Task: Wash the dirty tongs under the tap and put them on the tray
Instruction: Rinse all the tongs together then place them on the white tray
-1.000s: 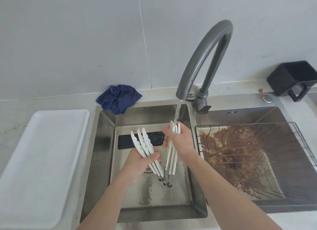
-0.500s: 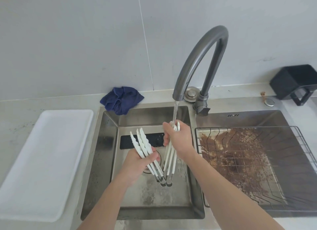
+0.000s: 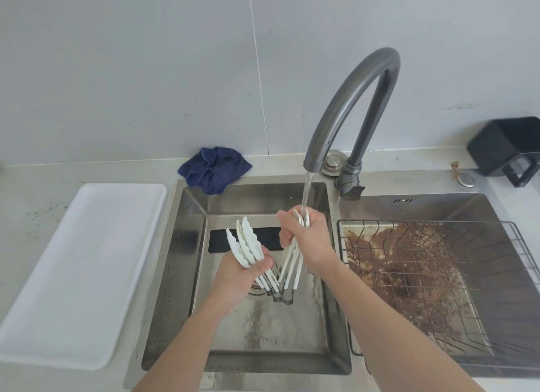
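Observation:
Several white tongs (image 3: pixel 248 244) with metal hinged ends are spread in a V over the steel sink (image 3: pixel 187 274). My left hand (image 3: pixel 239 277) grips the left arms, whose wavy tips point up and left. My right hand (image 3: pixel 306 239) grips the right arms, holding their tips under the water stream from the grey arched tap (image 3: pixel 350 105). The hinged ends meet low above the drain. A white tray (image 3: pixel 73 269) lies on the counter left of the sink.
A crumpled blue cloth (image 3: pixel 214 169) sits at the sink's back rim. A wire rack (image 3: pixel 438 289) lies over the stained right basin. A black container (image 3: pixel 508 149) stands at the far right by the wall.
Both hands keep their grip on the tongs under the running water. The view has shifted slightly, so the tap and sink sit lower in the frame.

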